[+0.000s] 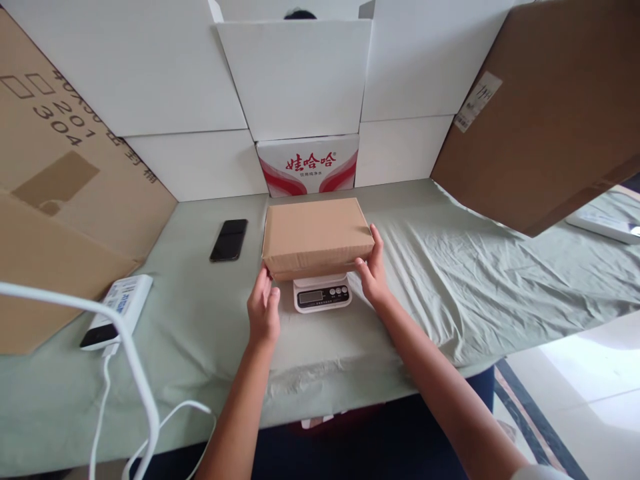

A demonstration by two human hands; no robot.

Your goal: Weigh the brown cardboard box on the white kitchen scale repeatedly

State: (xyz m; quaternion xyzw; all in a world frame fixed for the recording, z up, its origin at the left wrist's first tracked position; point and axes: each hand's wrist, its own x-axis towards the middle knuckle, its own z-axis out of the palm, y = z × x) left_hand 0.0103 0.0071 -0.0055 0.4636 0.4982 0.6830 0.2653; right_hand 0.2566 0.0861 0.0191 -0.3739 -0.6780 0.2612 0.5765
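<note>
A closed brown cardboard box (315,230) is gripped between my two hands, over a small white digital scale (323,305). The box hides the scale's platform, so I cannot tell whether it rests on it; the display and several buttons show in front. My left hand (264,303) holds the box's near left corner, its fingertips partly hidden at the side and underneath. On the near right corner is my right hand (373,270), thumb on the front face and fingers along the right side.
A black phone (229,240) lies left of the box. A white power bank (117,312) with a white cable (135,360) sits further left. Behind stands a white-and-red carton (309,167) beneath white panels (295,77). Large cardboard sheets (75,167) flank the green cloth (200,360) on both sides.
</note>
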